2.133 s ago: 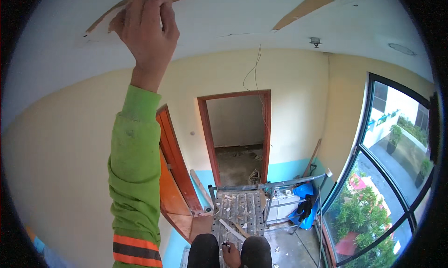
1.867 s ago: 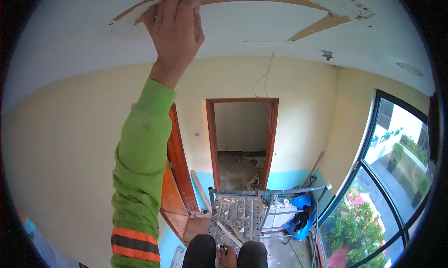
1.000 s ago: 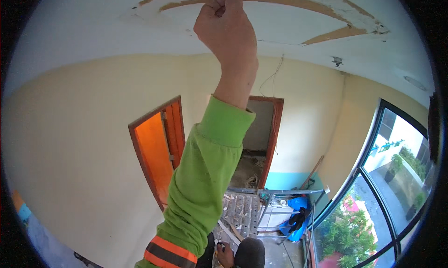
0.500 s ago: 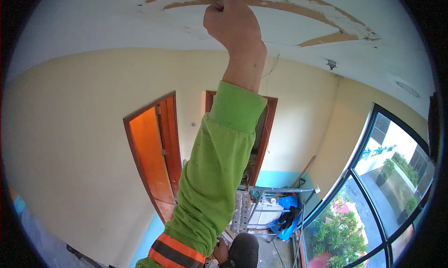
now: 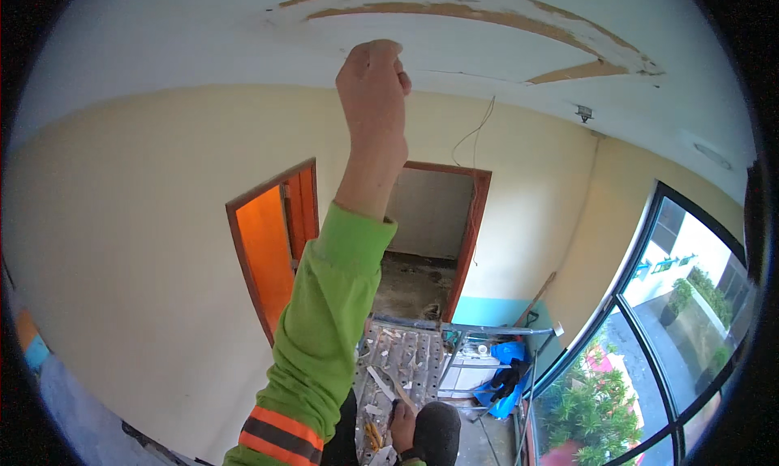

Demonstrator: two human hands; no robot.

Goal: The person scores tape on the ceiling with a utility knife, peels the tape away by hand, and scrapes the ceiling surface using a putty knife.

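Observation:
My left hand (image 5: 372,80), in a green sleeve, is raised just below the white ceiling (image 5: 268,48). Its fingers are curled closed, and whatever they hold, if anything, is hidden. Above it runs a curved strip (image 5: 487,18) of the ceiling with bare brown patches and rough whitish edges. Low down, beside my knee (image 5: 438,433), my right hand (image 5: 402,427) is closed around something dark that I cannot make out. Under it lies a perforated metal platform (image 5: 434,348) strewn with pale scraps (image 5: 377,382). A yellow item (image 5: 373,435) lies near that hand.
Scaffold rails (image 5: 503,330) border the platform's far end. Blue bags (image 5: 507,352) and a dark glove (image 5: 510,375) are beyond them. An open doorway (image 5: 426,214) stands ahead, an orange door (image 5: 264,251) to its left. Wires (image 5: 475,133) hang from the ceiling; a large window (image 5: 641,304) is at right.
My left hand has come down from the curved ceiling strip and moved slightly left, still closed. My right hand and the littered platform now show more fully.

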